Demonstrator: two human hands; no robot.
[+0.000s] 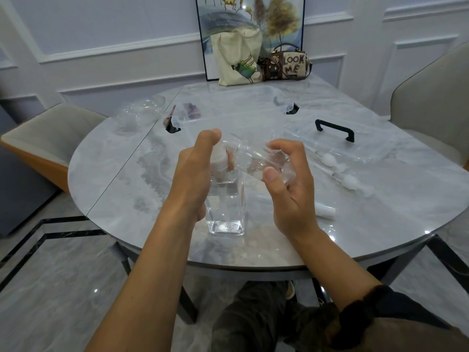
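Right hand (291, 196) holds a small clear bottle (256, 161) between thumb and fingers, tilted, its mouth just beside the white pump head (219, 153). Left hand (195, 174) grips the square pump bottle (225, 212), upright on the table (114, 174). Beyond both grips: clear box (228, 107).

Showing: two clear bottles (225, 212) (264, 163), two pump heads (328, 158) (351, 179), one storage box (236, 115), one lid (368, 148), two bags (238, 59) (289, 64), two chairs (50, 133) (436, 102) flanking the surface (127, 179).
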